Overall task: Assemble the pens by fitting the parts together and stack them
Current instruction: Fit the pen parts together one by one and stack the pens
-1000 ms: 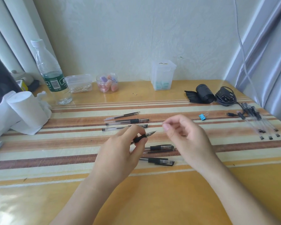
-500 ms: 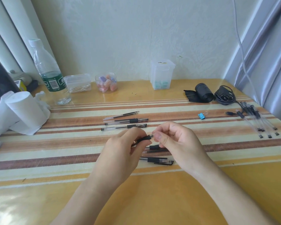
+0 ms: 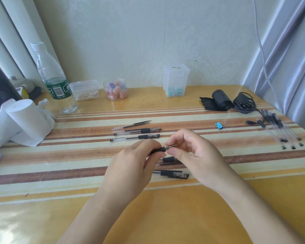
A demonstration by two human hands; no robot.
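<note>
Black rubber grip and clear tip mark the pen [image 3: 163, 149] held up above the middle of the worktop [image 3: 183, 217]: the left hand [image 3: 130, 171] is closed around its barrel, and the right hand [image 3: 195, 155] pinches the pointed tip end between thumb and forefinger. Directly beneath the hands, on the striped mat [image 3: 60, 166], lie more pen parts [image 3: 167, 160], partly hidden, and nearer the front edge a capped pen [image 3: 173, 174]. Toward the back edge, three pens [image 3: 136, 132] lie side by side, roughly parallel to that edge. Near the right edge, a group of finished pens [image 3: 280, 129] lies close together, running from back to front. A blue binder clip [image 3: 219, 125] sits between these two groups. A water bottle [image 3: 55, 80] stands at the back left corner, with white paper rolls [image 3: 23, 120] beside it.
</note>
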